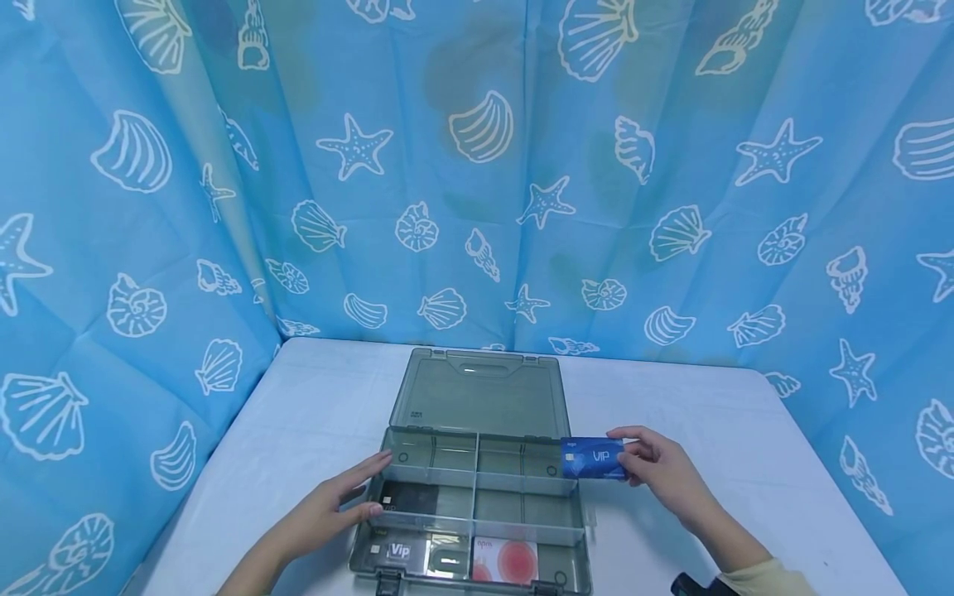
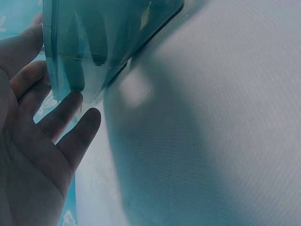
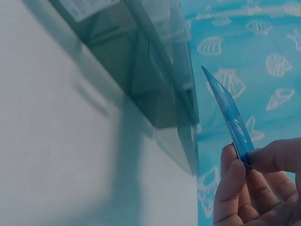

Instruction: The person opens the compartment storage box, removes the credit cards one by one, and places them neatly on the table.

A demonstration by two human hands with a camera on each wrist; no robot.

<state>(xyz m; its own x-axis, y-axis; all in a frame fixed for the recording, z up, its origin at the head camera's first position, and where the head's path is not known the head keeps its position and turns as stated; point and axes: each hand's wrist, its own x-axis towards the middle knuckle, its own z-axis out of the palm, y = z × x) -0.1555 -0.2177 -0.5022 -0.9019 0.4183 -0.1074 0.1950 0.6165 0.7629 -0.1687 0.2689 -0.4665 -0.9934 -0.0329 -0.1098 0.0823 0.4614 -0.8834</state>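
- The right hand (image 1: 656, 468) pinches a blue VIP card (image 1: 594, 458) by its end, its grip closed on the card, holding it just beside the right rim of the open compartment box (image 1: 477, 488).
- The left hand (image 1: 335, 509) lies open, fingers straight against the box's left wall, steadying it on the white worktop (image 1: 298, 414).
- Other cards (image 1: 406, 550) lie in the near compartments.
- Judged step: bringing the card to a slot. A next move would call for tilting it flat over a free compartment, clear of the dividers.
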